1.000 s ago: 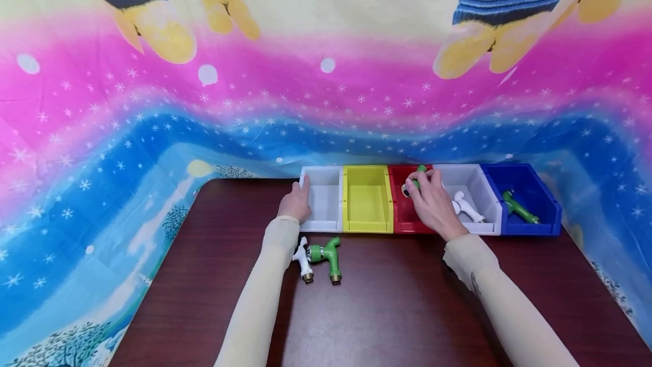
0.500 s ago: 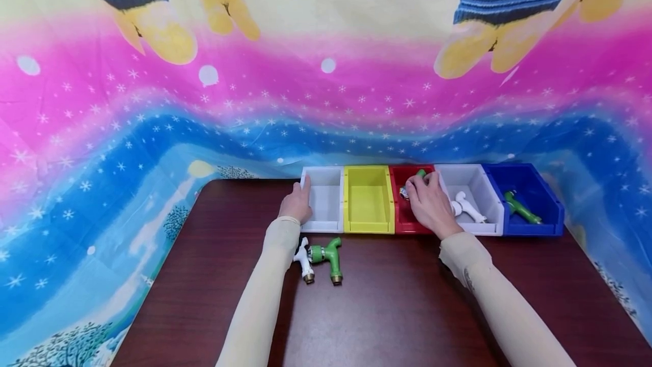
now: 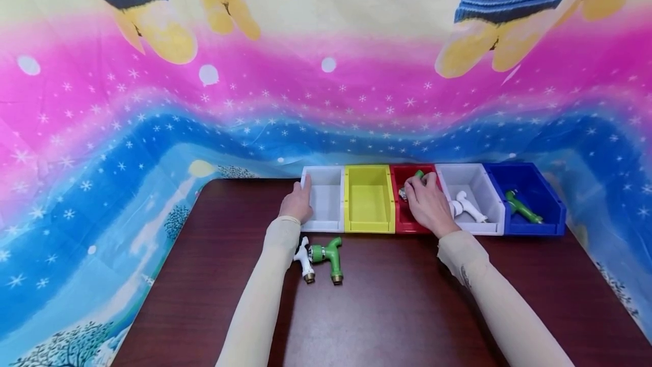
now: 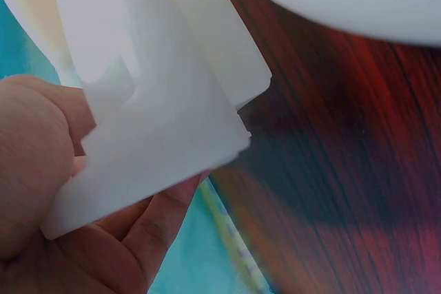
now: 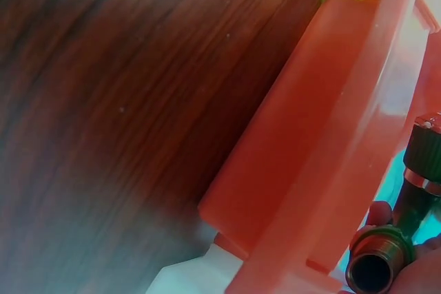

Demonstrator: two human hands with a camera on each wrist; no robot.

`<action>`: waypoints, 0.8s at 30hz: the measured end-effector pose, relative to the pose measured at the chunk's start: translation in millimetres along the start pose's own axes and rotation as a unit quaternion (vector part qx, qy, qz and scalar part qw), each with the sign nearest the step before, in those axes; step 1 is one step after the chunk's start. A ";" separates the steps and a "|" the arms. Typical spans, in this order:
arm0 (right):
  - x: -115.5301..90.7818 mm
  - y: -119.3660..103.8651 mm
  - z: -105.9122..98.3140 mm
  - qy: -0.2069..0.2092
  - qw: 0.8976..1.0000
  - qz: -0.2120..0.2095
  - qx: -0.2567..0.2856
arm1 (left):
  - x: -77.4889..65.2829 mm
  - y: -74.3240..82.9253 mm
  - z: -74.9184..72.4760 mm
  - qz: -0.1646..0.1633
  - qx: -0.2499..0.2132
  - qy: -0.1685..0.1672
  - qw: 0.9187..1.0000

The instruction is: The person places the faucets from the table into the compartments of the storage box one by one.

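Note:
In the head view my right hand (image 3: 429, 203) is at the red bin (image 3: 399, 224), holding a green faucet (image 3: 419, 174) inside it. The faucet's threaded end and ribbed knob (image 5: 424, 149) show beside the fingers in the right wrist view; the hand hides the rest. My left hand (image 3: 296, 204) grips the side wall of the left white bin (image 3: 323, 225), with thumb and fingers on either side of the white plastic (image 4: 158, 135) in the left wrist view. Near the left forearm, a white faucet (image 3: 305, 262) and another green faucet (image 3: 333, 262) lie on the table.
A yellow bin (image 3: 369, 225) stands between the left white bin and the red one. Further right, another white bin (image 3: 496, 225) contains a white faucet (image 3: 471, 208), and a blue bin (image 3: 552, 208) contains a green faucet (image 3: 524, 208). A patterned cloth (image 3: 326, 101) hangs behind the brown table (image 3: 387, 310).
My right hand has shifted slightly left and lowered the green faucet further into the red bin. The left hand stays on the white bin's wall.

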State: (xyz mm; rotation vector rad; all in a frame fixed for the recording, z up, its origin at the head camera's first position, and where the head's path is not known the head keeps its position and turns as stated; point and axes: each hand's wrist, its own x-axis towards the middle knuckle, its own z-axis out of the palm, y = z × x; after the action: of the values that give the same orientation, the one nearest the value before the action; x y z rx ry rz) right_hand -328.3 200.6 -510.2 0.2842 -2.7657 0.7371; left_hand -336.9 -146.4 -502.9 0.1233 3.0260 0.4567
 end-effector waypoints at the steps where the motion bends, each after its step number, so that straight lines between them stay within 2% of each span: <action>1: -0.3 0.0 0.0 0.001 1.000 0.000 -0.001 | 0.3 -0.2 0.1 0.000 0.000 -0.001 1.000; 19: 0.2 0.7 2.8 0.000 1.000 0.005 -0.006 | -0.6 0.2 0.1 -0.002 -0.014 0.004 1.000; 24: -0.1 0.5 4.9 0.003 1.000 0.011 -0.015 | 1.4 -0.7 0.9 -0.006 -0.015 -0.004 1.000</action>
State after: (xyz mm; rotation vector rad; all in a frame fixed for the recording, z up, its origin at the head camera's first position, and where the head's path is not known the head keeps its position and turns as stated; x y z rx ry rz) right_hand -329.4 198.5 -514.6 0.2454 -2.7754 0.6999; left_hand -338.2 -146.7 -504.1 0.1034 3.0096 0.5001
